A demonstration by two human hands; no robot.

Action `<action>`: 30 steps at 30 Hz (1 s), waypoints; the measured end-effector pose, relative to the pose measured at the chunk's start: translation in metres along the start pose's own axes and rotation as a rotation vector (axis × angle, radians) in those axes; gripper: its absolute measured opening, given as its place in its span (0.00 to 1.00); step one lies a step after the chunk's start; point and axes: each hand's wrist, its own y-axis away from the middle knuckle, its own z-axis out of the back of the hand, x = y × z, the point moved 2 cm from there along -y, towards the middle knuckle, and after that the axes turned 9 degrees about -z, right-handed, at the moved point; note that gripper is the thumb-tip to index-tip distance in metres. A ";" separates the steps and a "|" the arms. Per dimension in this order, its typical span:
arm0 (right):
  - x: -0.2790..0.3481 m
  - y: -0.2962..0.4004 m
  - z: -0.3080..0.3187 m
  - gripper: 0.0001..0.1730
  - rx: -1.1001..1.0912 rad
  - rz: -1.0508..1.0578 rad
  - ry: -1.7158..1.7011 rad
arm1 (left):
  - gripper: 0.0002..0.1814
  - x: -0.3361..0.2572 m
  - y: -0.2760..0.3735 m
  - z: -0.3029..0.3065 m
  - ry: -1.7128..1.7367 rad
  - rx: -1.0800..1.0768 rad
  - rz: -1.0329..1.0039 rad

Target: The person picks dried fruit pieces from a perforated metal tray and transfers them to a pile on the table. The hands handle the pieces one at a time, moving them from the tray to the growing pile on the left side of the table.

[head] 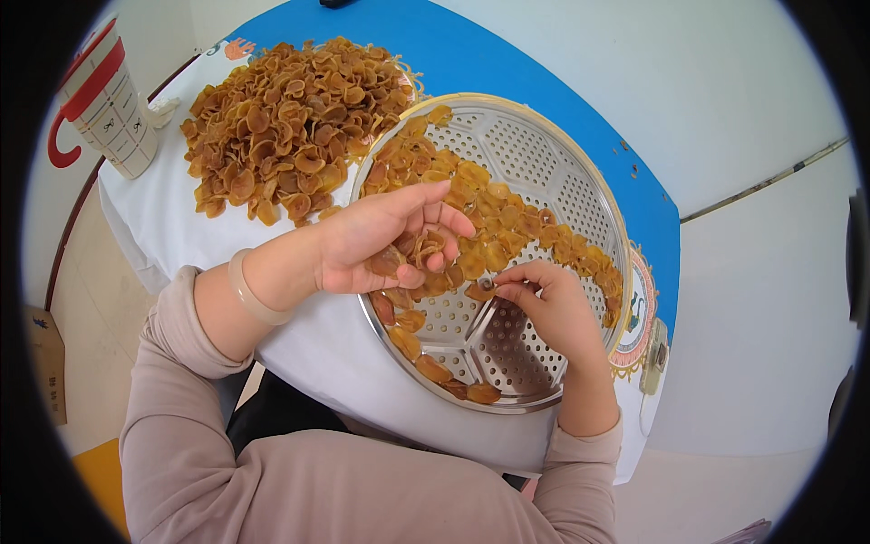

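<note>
Several thin amber-brown dried slices (412,250) rest in my left hand (380,234), its palm turned up and fingers curled around them over the left side of a perforated metal steamer tray (520,153). Between the thumb and fingertips of my right hand (554,309) is a single dried slice (480,290), held just at the tray's surface near its middle. More flat slices (486,211) cover a band across the tray, and some line its lower left rim. Bare perforated metal shows at the upper right and at the bottom.
A large heap of dried slices (292,129) stands left of the tray on the white table covering (306,367). A lidded cup with a red handle (112,102) is at the far left. A power strip (654,357) lies by the right edge. A blue surface (476,58) runs along the back.
</note>
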 end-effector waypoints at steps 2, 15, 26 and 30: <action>0.002 0.002 0.000 0.10 0.008 -0.068 -0.027 | 0.27 0.000 0.000 0.000 -0.001 0.004 0.005; 0.011 0.002 -0.004 0.06 -0.069 0.100 0.118 | 0.26 0.000 0.001 0.000 -0.013 0.009 -0.012; 0.013 0.000 -0.012 0.05 -0.174 0.267 0.181 | 0.26 -0.001 0.001 0.000 -0.038 -0.004 -0.020; 0.013 -0.001 -0.015 0.05 -0.196 0.291 0.202 | 0.26 -0.001 0.001 -0.005 -0.030 -0.038 -0.026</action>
